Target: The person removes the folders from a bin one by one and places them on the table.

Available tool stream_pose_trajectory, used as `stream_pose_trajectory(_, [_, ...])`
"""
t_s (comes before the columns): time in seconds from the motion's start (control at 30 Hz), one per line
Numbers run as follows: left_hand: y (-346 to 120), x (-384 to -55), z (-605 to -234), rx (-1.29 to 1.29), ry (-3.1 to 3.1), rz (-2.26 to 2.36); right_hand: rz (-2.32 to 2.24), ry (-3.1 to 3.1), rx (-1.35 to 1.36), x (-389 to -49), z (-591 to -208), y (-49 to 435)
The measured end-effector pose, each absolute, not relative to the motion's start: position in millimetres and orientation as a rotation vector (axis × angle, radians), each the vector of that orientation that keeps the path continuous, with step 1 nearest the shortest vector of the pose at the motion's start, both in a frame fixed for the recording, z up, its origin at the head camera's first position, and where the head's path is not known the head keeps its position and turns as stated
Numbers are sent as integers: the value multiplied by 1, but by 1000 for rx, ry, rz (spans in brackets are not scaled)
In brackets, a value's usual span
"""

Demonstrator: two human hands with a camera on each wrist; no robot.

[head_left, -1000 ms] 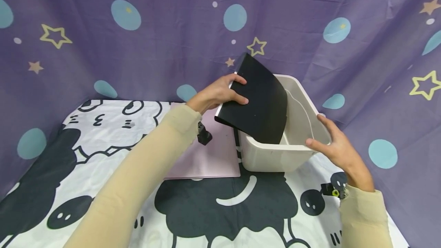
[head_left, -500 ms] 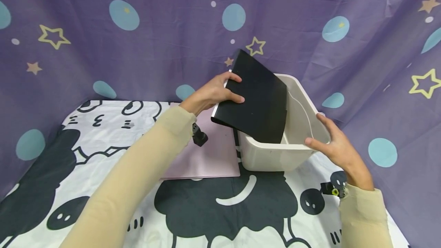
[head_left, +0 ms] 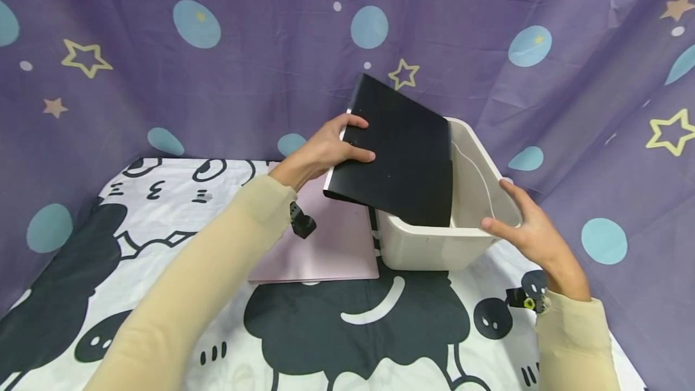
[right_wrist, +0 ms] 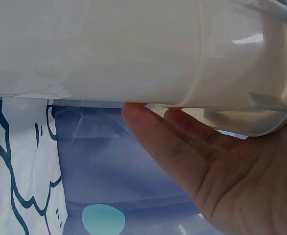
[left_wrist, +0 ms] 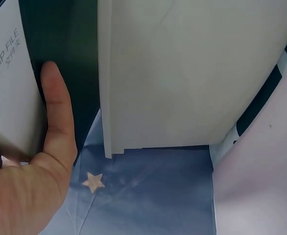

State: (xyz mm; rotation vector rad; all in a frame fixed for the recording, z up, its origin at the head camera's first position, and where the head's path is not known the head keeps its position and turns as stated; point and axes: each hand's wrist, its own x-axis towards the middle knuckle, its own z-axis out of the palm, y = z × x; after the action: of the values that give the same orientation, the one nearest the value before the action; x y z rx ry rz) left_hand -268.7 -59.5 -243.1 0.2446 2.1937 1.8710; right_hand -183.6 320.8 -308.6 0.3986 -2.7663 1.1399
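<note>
My left hand (head_left: 326, 148) grips a black clip file folder (head_left: 404, 158) by its white-edged spine, thumb on the near cover. The folder slants over the left rim of a white plastic bin (head_left: 434, 253), its lower right part inside. "CLIP FILE" is printed on the white spine label (left_wrist: 9, 73) in the left wrist view, where the thumb (left_wrist: 58, 112) lies along the dark cover. My right hand (head_left: 534, 237) holds the bin's right rim, thumb over the edge. The right wrist view has the fingers (right_wrist: 158, 142) against the bin's outer wall (right_wrist: 109, 54).
A pale pink flat sheet or folder (head_left: 331, 252) lies left of the bin, partly under my left arm. A white cloth with cartoon drawings (head_left: 293, 343) covers the table. Behind stands a purple curtain (head_left: 260, 65) with stars and blue ovals.
My left hand has moved left with the black folder, which now leans further out over the bin's left rim and looks flatter. The right hand and the bin have stayed in place.
</note>
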Motion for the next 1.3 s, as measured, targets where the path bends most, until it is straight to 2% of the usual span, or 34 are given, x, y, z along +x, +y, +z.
stream_pose_trajectory(1.3, [-93, -243, -255, 139, 2223, 1986, 1154, -2751, 425, -184, -308, 320])
